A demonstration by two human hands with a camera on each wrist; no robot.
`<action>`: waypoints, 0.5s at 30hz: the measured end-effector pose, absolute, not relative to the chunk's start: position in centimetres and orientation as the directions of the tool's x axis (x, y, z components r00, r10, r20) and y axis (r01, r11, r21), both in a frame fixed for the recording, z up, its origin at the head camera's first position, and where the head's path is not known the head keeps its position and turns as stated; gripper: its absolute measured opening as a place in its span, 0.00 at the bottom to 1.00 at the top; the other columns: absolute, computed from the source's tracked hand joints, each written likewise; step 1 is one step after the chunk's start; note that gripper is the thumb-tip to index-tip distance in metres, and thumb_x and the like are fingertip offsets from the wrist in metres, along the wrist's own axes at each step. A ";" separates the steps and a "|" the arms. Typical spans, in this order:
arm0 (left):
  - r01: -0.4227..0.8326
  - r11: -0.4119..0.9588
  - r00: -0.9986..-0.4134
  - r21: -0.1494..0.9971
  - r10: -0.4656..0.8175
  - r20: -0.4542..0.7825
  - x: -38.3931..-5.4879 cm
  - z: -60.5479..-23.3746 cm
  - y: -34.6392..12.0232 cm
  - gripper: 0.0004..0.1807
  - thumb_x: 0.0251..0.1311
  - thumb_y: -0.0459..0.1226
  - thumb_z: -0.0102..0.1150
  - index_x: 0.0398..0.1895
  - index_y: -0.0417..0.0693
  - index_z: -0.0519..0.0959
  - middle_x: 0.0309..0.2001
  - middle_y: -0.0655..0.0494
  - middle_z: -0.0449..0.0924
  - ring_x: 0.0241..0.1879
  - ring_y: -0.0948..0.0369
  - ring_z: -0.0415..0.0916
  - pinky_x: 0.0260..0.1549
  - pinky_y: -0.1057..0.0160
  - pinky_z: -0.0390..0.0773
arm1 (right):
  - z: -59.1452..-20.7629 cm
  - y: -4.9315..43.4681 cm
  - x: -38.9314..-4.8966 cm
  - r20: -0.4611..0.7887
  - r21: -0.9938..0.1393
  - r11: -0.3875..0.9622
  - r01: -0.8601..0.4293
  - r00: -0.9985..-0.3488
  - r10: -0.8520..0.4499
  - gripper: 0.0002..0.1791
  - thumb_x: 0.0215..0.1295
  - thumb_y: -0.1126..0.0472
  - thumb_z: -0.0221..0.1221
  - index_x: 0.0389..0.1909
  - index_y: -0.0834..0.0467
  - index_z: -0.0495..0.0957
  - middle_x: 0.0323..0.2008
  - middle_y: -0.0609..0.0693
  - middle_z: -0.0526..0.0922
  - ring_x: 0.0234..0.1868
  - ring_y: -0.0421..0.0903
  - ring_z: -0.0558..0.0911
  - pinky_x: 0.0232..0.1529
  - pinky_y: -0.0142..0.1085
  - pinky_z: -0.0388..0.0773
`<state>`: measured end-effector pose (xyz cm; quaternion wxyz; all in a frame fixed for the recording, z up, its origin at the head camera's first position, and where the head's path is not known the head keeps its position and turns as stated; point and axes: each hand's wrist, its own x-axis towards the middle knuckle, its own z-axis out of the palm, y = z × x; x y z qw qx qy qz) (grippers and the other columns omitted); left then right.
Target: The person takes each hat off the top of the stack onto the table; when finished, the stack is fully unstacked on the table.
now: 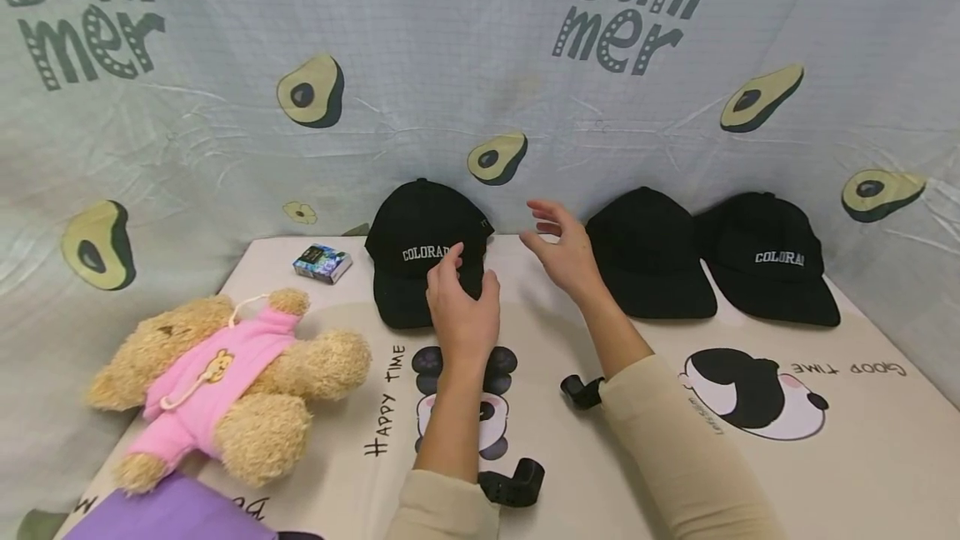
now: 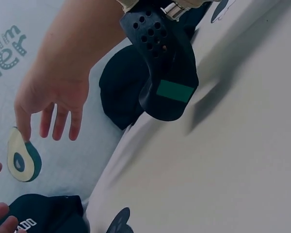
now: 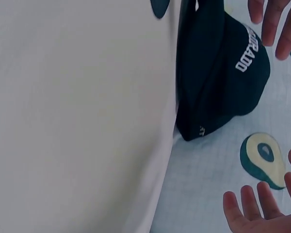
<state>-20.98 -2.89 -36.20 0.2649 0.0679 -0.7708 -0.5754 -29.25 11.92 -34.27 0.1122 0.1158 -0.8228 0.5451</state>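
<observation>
Three black caps stand in a row along the back of the table. My left hand [image 1: 463, 315] is raised before the leftmost cap [image 1: 408, 286], its fingers loosely bent and overlapping the white "COLORADO" lettering in the head view. Fingers of that hand also show at the top of the right wrist view, beside the same cap [image 3: 223, 73]. My right hand [image 1: 562, 252] hovers in the gap between the leftmost cap and the plain-fronted middle cap [image 1: 645, 252], fingers spread and holding nothing. The rightmost cap [image 1: 772, 252], also lettered, leans against the middle one.
At the left a teddy bear [image 1: 225, 382] in a pink top lies on its side. A small blue patterned box [image 1: 322, 262] sits behind it, and a purple item [image 1: 172, 515] is at the front left. A pale avocado-print curtain [image 1: 420, 40] rises behind the printed tabletop [image 1: 555, 457].
</observation>
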 end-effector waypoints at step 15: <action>-0.007 0.331 -0.775 0.943 -0.598 0.204 -21.0 -36.8 -6.2 0.32 0.64 0.40 0.64 0.72 0.53 0.71 0.69 0.42 0.66 0.71 0.43 0.60 0.69 0.38 0.58 | -36.1 9.4 -30.3 0.279 -0.897 0.325 -0.300 -0.954 -0.111 0.26 0.71 0.63 0.61 0.69 0.60 0.73 0.68 0.64 0.75 0.68 0.65 0.75 0.68 0.55 0.73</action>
